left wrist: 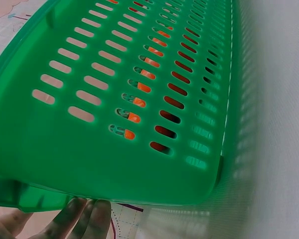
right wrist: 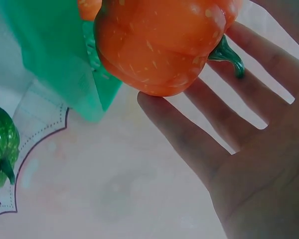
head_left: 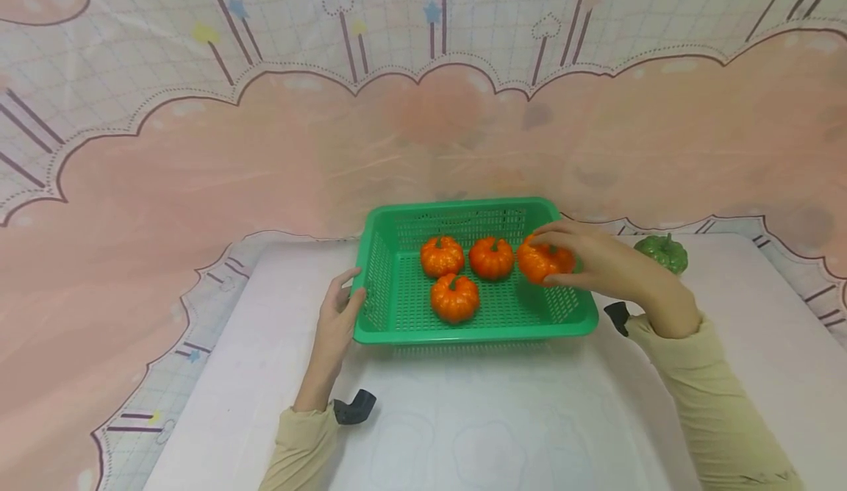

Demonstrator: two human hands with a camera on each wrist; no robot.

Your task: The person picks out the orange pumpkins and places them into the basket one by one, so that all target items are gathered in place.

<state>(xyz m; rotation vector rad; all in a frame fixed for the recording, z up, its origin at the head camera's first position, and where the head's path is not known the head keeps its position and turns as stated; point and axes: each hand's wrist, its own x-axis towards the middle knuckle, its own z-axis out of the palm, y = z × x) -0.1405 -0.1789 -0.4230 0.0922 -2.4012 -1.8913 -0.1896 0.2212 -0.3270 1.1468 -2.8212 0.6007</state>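
Observation:
A green plastic basket [head_left: 473,334] with slotted walls holds several small orange pumpkins, among them one at the front [head_left: 454,298] and one at the left [head_left: 441,256]. My left hand [head_left: 336,320] grips the basket's left rim; its fingertips show under the rim in the left wrist view. Over the basket's right end, my right hand [head_left: 585,256] holds another orange pumpkin [right wrist: 159,47] between its thumb and spread fingers. That pumpkin's green stem [right wrist: 228,56] points toward the palm.
A green pumpkin [head_left: 664,253] stands on the white table [head_left: 476,417] right of the basket, behind the right wrist. A patterned pink cloth [head_left: 278,164] hangs behind the table. Black devices [head_left: 355,407] are worn at both wrists.

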